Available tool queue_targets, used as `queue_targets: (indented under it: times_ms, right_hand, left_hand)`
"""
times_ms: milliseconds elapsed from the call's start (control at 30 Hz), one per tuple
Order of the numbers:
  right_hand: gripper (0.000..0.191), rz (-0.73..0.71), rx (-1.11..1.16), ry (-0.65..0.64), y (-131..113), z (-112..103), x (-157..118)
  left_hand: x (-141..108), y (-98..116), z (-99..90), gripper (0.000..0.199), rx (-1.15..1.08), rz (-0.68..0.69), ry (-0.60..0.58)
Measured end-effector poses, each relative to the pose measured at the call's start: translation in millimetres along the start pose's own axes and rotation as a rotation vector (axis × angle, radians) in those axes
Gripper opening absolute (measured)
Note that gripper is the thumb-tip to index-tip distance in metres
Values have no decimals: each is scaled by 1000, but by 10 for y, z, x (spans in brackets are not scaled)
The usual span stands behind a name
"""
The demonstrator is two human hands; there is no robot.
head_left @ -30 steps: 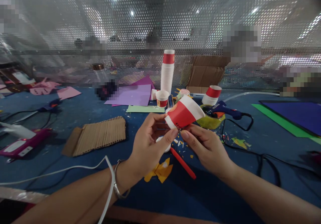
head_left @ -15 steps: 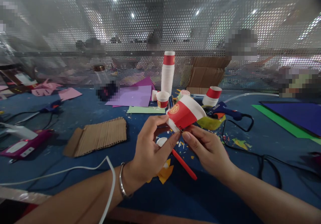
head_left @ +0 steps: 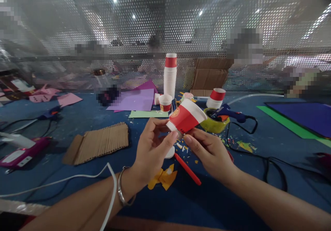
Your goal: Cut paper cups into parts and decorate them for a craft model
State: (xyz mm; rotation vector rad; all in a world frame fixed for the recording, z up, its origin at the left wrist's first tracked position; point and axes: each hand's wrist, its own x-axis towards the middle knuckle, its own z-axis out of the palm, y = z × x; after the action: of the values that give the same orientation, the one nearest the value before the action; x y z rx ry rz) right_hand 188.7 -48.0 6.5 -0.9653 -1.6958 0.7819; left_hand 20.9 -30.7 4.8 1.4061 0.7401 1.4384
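A red and white paper cup is held tilted above the table, its wide rim toward the upper right. My left hand grips the cup's base end with thumb and fingers. My right hand is closed at the cup's lower side, its thumb and fingertips pinched by the cup's edge; whether something small is between them is hidden. Below the hands lie a red marker, a white round piece and cut orange paper.
Behind stand a tall cup stack, a small cup and another stack. A blue glue gun rests by a yellow tape roll. Corrugated cardboard lies left; a white cable crosses my left forearm.
The cup and both hands have shifted slightly left and tilted a little in view. More of the tape roll and of the orange paper now shows.
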Motion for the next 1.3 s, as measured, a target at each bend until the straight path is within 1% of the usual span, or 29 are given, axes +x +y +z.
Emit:
queue_targets:
  times_ms: [200, 433, 567, 667, 1067, 1300]
  right_hand:
    - [35, 35, 6, -21, 42, 8, -18]
    - [40, 43, -54, -18, 22, -7, -7]
    - [40, 42, -81, -18, 20, -7, -2]
    - [39, 50, -89, -17, 25, -5, -7]
    - [37, -20, -116, -4, 33, -15, -14]
    - [34, -82, -111, -6, -22, -14, 6]
  left_hand:
    - [-36, 0, 42, 17, 66, 57, 24]
    - [-69, 11, 69, 14, 110, 119, 64]
    - [-64, 20, 64, 16, 99, 121, 57]
    - [-63, 27, 59, 15, 101, 89, 51]
    - [-91, -12, 61, 13, 109, 118, 39]
    - [-99, 16, 64, 20, 182, 223, 61]
